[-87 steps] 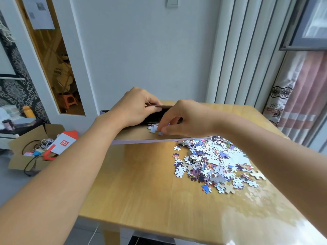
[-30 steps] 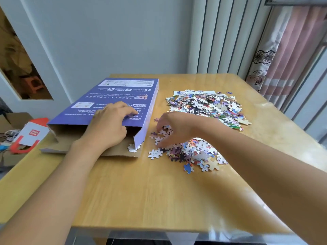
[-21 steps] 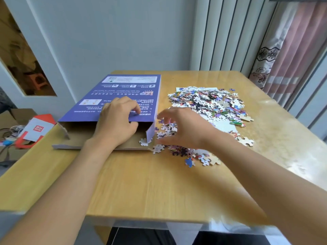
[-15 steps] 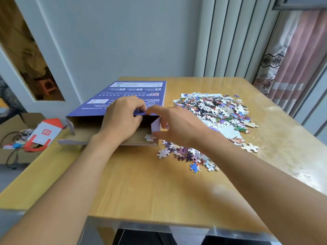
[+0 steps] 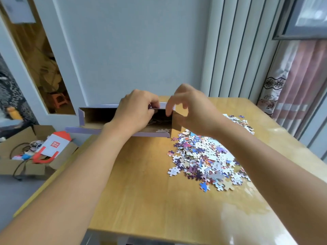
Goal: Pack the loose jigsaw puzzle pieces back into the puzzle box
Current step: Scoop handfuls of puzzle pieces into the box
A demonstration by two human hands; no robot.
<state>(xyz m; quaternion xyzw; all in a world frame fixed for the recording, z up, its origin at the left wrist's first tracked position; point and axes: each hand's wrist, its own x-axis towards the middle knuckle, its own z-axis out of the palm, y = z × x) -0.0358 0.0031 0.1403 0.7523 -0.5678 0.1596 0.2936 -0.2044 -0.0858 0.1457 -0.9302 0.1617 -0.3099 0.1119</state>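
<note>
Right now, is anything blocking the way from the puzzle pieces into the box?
Nothing visible does. The left hand holds the puzzle box open at its mouth, and bare table lies between it and the pile of pieces.

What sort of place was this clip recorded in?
Most likely a room in a home: a wooden table by a curtained window, and a cardboard box of cables and oddments on the floor.

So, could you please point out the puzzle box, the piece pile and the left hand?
Puzzle box (image 5: 96, 117): head view, inner cardboard wall.
Piece pile (image 5: 205, 156): head view, pile's middle.
Left hand (image 5: 136, 110): head view, back of hand.
</note>
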